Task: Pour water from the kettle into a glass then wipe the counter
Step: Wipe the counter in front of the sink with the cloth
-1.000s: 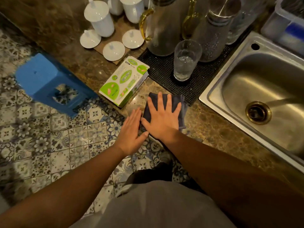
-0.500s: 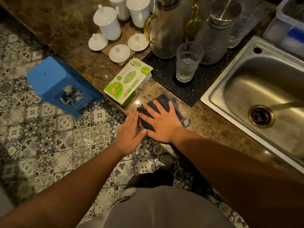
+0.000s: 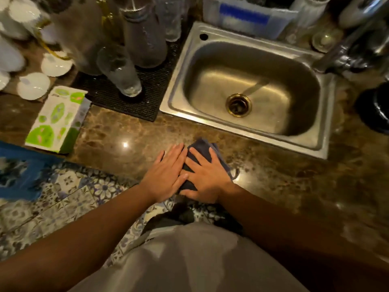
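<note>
Your right hand (image 3: 207,175) lies flat, fingers spread, pressing a dark blue cloth (image 3: 202,149) onto the brown marbled worktop (image 3: 126,131) near its front edge. The cloth shows beyond your fingertips and at the right of your palm, where a small loop of it sticks out. Your left hand (image 3: 166,175) lies flat just beside the right, fingers pressed together, its inner edge touching the cloth and your right fingers.

Past the cloth, a steel sink (image 3: 248,89) is set into the worktop, with a brass-coloured drain at its bottom. To the left of the sink a black ribbed mat (image 3: 147,95) carries a clear glass (image 3: 120,70) that looks to hold some water, though it is blurred. Right behind the glass stands a glass kettle (image 3: 82,39), also blurred, and a darker jug (image 3: 143,36) beside it. Further left, a green and white box (image 3: 56,121) lies on the worktop, with white lids (image 3: 33,86) behind it.
</note>
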